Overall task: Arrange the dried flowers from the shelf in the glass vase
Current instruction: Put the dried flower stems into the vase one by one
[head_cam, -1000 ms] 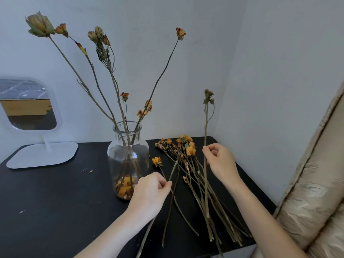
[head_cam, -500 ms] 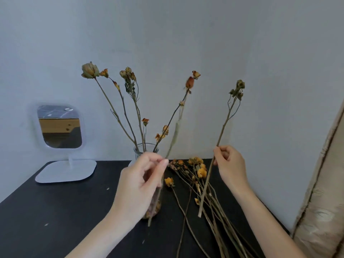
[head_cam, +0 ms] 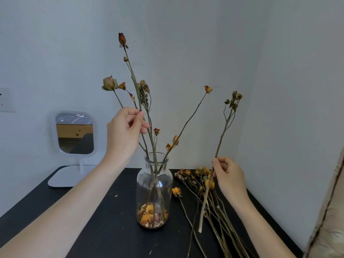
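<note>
A clear glass vase (head_cam: 141,185) stands on the black shelf (head_cam: 104,226), with several dried stems in it and loose petals at its bottom. My left hand (head_cam: 123,134) pinches a tall dried rose stem (head_cam: 130,69) above the vase mouth; its lower end reaches down into the vase. My right hand (head_cam: 229,178) grips a second dried stem (head_cam: 222,133) with small buds, held upright to the right of the vase, its cut end hanging just above the shelf. A pile of dried flowers (head_cam: 197,175) lies on the shelf under my right hand.
A white table mirror (head_cam: 74,133) on a flat base stands at the back left. Walls close off the back and right. A beige curtain (head_cam: 329,216) hangs at the far right. Small crumbs dot the shelf.
My left hand has risen and carried its rose stem over the vase, the lower end now inside. My right hand has kept its stem upright beside the vase.
</note>
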`<state>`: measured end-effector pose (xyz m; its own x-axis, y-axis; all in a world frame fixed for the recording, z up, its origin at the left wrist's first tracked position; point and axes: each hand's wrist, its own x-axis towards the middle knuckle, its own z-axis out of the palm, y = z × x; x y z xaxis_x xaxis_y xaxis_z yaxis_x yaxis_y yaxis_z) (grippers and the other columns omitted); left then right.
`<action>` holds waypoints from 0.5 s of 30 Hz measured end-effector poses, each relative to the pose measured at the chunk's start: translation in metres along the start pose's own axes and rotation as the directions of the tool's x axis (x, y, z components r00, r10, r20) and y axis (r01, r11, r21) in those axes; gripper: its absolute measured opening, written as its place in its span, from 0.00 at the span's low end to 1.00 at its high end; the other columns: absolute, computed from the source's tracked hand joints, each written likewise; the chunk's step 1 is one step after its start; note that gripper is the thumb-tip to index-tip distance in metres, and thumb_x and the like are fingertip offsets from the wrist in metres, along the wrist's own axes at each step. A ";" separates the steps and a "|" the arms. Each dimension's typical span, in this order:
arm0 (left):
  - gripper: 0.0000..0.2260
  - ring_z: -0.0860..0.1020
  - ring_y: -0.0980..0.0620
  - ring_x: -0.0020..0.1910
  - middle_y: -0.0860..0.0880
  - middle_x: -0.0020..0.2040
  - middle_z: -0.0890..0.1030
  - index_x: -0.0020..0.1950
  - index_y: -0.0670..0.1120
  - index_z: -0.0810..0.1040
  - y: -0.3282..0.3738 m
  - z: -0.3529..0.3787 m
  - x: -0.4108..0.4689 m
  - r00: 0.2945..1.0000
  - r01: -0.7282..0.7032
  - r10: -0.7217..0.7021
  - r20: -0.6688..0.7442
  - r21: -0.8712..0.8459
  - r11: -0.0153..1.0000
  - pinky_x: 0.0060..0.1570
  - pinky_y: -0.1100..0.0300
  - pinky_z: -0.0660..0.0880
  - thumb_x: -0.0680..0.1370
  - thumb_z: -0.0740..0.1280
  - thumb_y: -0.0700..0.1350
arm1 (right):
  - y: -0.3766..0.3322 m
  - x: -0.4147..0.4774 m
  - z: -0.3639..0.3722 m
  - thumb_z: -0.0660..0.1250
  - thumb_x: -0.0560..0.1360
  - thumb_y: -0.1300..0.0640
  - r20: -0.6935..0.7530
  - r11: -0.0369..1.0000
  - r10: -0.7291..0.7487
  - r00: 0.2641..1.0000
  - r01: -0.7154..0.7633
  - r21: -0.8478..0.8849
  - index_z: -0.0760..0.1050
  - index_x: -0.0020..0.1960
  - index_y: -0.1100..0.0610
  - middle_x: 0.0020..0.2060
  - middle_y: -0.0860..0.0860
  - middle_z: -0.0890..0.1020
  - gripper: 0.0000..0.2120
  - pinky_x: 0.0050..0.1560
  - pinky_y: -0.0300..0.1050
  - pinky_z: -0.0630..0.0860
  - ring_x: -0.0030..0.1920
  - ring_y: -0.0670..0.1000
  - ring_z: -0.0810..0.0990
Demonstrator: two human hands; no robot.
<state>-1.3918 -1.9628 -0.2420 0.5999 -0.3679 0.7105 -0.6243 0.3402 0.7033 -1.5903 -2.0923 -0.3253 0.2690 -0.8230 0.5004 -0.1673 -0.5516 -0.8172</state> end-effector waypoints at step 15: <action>0.03 0.77 0.60 0.26 0.55 0.25 0.77 0.47 0.51 0.78 -0.029 0.027 -0.022 0.997 0.026 -0.040 0.064 0.209 0.978 0.32 0.82 0.66 0.77 0.65 0.48 | 0.008 -0.003 0.007 0.61 0.78 0.54 0.024 0.999 0.031 0.999 -0.030 -0.030 0.73 0.46 0.49 0.32 0.48 0.78 0.04 0.36 0.34 0.70 0.34 0.44 0.77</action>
<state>-1.4006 -1.9878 -0.2791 0.5910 -0.4360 0.6787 -0.6996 0.1419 0.7003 -1.5857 -2.0934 -0.3358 0.2867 -0.8362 0.4675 -0.2043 -0.5301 -0.8229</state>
